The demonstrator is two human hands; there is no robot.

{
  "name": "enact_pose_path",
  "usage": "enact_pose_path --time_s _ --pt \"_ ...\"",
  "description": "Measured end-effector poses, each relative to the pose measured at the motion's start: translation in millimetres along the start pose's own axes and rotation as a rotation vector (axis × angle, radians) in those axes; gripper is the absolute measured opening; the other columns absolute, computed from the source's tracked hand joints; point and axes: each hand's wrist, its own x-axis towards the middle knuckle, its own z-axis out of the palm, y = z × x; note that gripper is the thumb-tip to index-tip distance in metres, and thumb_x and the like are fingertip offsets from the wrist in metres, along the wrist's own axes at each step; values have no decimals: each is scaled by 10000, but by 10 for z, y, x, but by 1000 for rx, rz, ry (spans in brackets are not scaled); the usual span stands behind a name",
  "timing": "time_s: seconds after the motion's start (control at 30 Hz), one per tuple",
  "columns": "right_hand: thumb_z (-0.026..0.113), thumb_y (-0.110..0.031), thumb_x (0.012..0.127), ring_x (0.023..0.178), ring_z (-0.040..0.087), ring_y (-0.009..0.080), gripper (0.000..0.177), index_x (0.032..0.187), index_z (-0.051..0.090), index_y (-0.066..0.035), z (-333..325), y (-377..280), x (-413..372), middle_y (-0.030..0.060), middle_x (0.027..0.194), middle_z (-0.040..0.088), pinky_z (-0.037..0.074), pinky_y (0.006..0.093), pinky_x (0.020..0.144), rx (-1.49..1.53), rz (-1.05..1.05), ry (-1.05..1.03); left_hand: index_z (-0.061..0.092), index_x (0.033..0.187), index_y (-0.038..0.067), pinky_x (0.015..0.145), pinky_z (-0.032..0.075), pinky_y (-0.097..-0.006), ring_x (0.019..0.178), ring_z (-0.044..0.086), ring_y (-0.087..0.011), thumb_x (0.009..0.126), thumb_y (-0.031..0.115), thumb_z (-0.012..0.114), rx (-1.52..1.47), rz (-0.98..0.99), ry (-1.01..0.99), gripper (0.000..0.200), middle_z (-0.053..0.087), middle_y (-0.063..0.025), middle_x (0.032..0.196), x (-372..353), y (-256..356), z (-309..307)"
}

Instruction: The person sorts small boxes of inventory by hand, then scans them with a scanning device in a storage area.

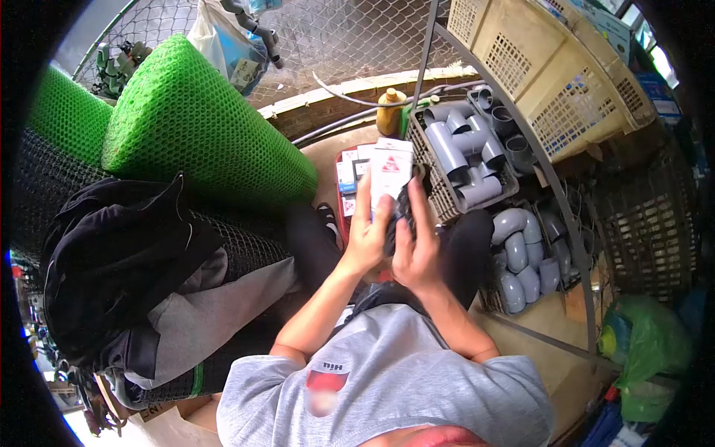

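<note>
A small white cardboard box [392, 167] with a red triangular logo is held upright in front of me. My left hand [365, 237] grips its left side, thumb across the front and fingers along the edge. My right hand [417, 249] is at the box's lower right, thumb and fingers bent around something dark [400, 216] that I cannot make out. Behind the box, between my knees, a red tray [339, 216] holds several similar white and blue boxes [347, 175], partly hidden by my hands and the held box.
Grey pipe fittings [450, 149] fill a crate at the right, with grey elbows [514, 246] nearer me. A yellow bottle [390, 110] stands behind the tray. Green mesh rolls [201, 127] and a black jacket [126, 261] are at my left. A beige crate [551, 82] rises upper right.
</note>
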Motion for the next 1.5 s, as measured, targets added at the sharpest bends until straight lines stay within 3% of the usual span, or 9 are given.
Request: enact_pose_path --time_s 0.2,0.43,0.7,0.8,0.93,1.07,1.2,1.3,1.5 --pt "439 -87 1068 1396 507 385 509 1544 358 73 -218 242 298 290 1508 490 399 429 1153 237 192 160 487 1518 37 1083 391 -411 1203 533 -328 1026 181 549 524 107 -211 516 532 -200 1266 -156 361 28" --pt "510 -114 1022 1503 308 484 495 1472 479 91 -1 125 67 293 1612 344 275 524 1224 -305 -200 -89 472 1516 31 1194 309 -430 1453 401 -333 1075 189 450 400 134 -20 469 477 -225 1511 144 155 -72" --pt "413 -145 1078 1467 415 399 500 1510 398 105 -165 434 453 320 1546 428 323 429 1213 124 117 37 208 1628 45 1193 326 -428 1406 454 -327 907 53 723 347 65 3 886 389 -218 1569 -108 107 39" --pt "456 -114 1061 1430 463 410 502 1493 396 135 -9 326 138 345 1520 444 369 443 1180 89 148 -10 122 1649 56 1158 375 -413 1370 491 -289 896 162 777 -90 -37 74 1003 437 -198 1541 69 98 -5" --pt "509 -75 1016 1491 333 471 594 1553 327 100 10 322 3 355 1575 351 286 481 1225 -95 -29 -123 285 1580 -60 1174 359 -386 1398 476 -241 880 188 805 -150 -240 -35 906 457 -182 1544 108 19 -203" --pt "427 -132 1077 1392 524 341 458 1484 467 75 -55 713 195 277 1477 538 405 409 1151 146 165 158 334 1595 1 1124 403 -351 1309 506 -241 807 112 856 205 -104 -146 951 480 -128 1330 -89 -19 -146" --pt "439 -157 1090 1188 654 327 390 1355 562 101 70 591 -67 256 1272 661 498 374 1019 255 412 90 280 1620 15 1165 361 -361 1357 490 -247 895 66 706 211 -48 -38 843 459 -177 1499 -136 -207 -138" --pt "490 -67 1051 1326 580 380 474 1479 432 126 154 369 -260 321 1399 575 469 419 1078 24 112 15 248 1623 -4 1120 420 -340 1315 550 -219 942 7 630 -134 -222 127 781 521 -171 1502 -16 -172 -155" --pt "504 -1 995 1393 500 434 559 1529 375 100 -84 469 -88 322 1504 480 420 438 1138 -152 76 13 239 1614 -35 1179 345 -370 1409 474 -260 955 86 630 196 -73 -7 776 499 -204 1517 -229 -177 1"
